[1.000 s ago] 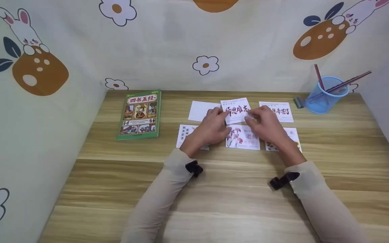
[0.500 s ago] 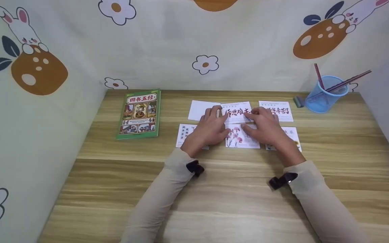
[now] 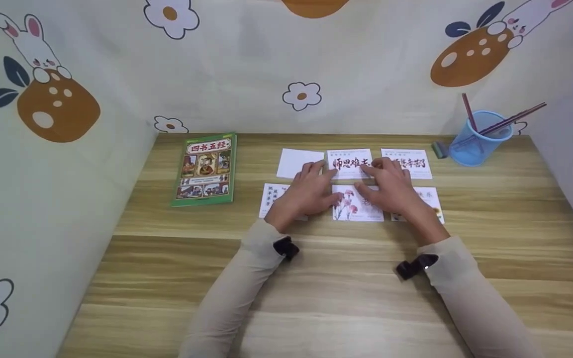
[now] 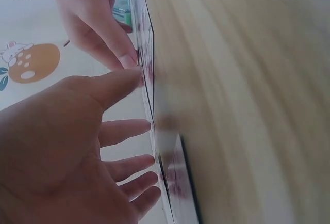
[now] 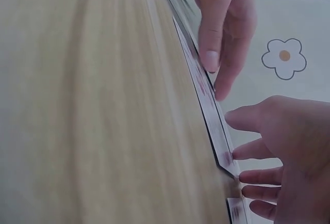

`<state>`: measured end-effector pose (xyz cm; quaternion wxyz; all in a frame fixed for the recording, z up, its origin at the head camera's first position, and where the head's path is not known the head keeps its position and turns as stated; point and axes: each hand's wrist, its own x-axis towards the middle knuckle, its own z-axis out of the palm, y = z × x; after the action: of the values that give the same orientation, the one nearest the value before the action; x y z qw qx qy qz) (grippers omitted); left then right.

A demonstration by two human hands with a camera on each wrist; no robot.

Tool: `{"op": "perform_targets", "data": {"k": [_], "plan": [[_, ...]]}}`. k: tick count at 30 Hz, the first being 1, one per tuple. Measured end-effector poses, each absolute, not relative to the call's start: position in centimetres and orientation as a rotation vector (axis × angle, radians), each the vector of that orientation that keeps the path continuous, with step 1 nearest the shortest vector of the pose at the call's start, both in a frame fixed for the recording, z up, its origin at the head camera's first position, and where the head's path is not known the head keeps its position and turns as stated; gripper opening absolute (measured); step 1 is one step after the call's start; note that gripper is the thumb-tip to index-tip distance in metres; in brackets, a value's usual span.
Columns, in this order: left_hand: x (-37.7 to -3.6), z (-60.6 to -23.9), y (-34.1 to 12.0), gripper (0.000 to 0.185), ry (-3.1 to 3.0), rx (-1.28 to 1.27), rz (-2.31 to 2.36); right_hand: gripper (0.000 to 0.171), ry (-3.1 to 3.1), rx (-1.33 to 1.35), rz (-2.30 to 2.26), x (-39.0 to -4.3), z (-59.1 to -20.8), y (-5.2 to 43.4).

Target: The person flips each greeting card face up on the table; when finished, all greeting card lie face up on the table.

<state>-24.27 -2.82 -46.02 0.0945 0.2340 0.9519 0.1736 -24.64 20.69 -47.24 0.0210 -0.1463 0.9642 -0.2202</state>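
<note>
In the head view, cards lie in two rows. My left hand [image 3: 309, 189] has its fingertips at the left edge of the top middle card [image 3: 350, 169], which bears red-brown brush characters. At that card's right side the fingertips of my right hand [image 3: 391, 185] rest over the last character. Both thumbs reach down over the carnation card [image 3: 353, 211] below. The left palm partly covers a blank white card [image 3: 294, 161] and a card with dark writing [image 3: 270, 196]. The right hand overlaps another lettered card [image 3: 416, 169] and a sunflower card [image 3: 433, 199]. In both wrist views the fingers are extended.
A green comic-style book [image 3: 206, 169] lies at the back left of the wooden table [image 3: 346, 288]. At the back right stands a blue mesh pen cup [image 3: 473, 144] with pencils, beside a small dark green block [image 3: 439, 150]. A patterned cloth [image 3: 237, 64] hangs behind.
The top middle card has turned from tilted to straight, in line with its neighbours. My right hand has shifted slightly, its thumb coming down over the carnation card. The left has barely moved.
</note>
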Motion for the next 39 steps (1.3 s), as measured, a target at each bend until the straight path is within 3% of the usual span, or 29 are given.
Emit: {"op": "perform_targets", "data": {"k": [8, 19, 27, 39], "plan": [[-24.9, -45.9, -4.4, 0.063, 2.811, 0.561, 0.519, 0.058, 3.009, -0.42, -0.707, -24.8, -47.6, 20.5], [-25.0, -45.7, -5.2, 0.064, 2.787, 0.563, 0.6, 0.048, 3.054, -0.496, -0.886, -24.6, -47.5, 19.5], [-24.8, -45.9, -7.2, 0.068, 2.841, 0.529, 0.662, 0.043, 3.034, -0.682, -1.025, -24.3, -47.4, 15.7], [-24.7, -46.3, -12.2, 0.071, 2.89, 0.352, 0.728, 0.053, 2.862, -0.719, -0.94, -24.3, -47.6, 9.4]]}}
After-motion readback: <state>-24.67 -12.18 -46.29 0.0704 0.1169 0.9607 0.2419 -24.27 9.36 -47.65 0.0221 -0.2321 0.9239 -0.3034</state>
